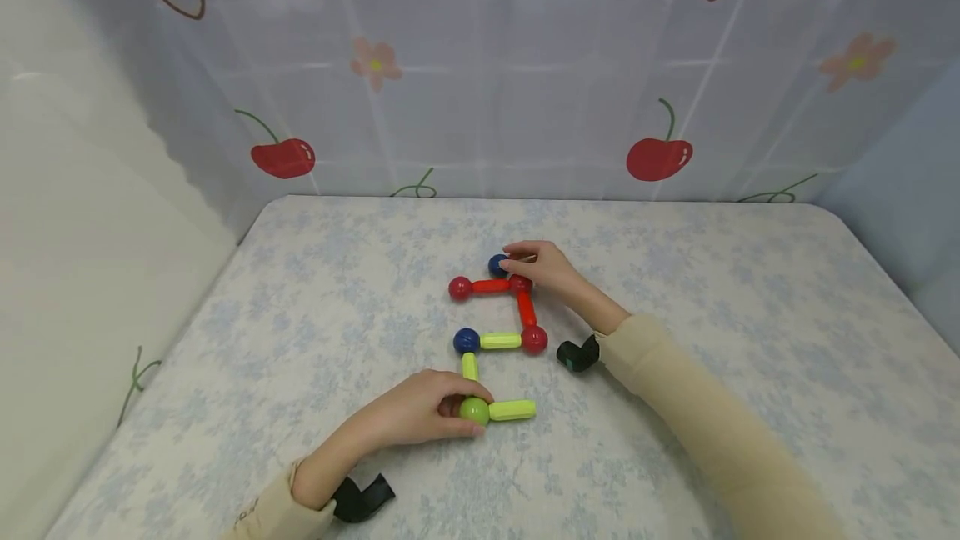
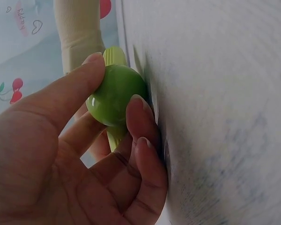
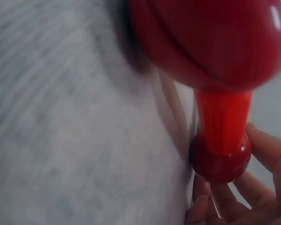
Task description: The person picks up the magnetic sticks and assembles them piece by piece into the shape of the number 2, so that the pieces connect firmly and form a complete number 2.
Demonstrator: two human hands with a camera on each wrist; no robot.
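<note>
A zigzag of balls and rods lies on the table. At its near end my left hand (image 1: 420,408) pinches a green ball (image 1: 474,412) between thumb and fingers; a yellow-green rod (image 1: 512,410) sticks out to its right. Another yellow-green rod (image 1: 469,367) runs up to a blue ball (image 1: 467,341). From there a rod (image 1: 500,341) reaches a red ball (image 1: 534,339), then a red rod (image 1: 527,308) meets a second red ball (image 1: 521,284). My right hand (image 1: 551,267) holds another blue ball (image 1: 498,265) at the far end, thumb over its edge. The right wrist view hides that ball.
A red rod (image 1: 491,286) leads left to a red ball (image 1: 461,288). Black straps (image 1: 577,354) hang at both wrists. The patterned tabletop (image 1: 337,273) ends at a printed curtain (image 1: 480,65) behind and a pale cloth wall (image 1: 97,190) at left.
</note>
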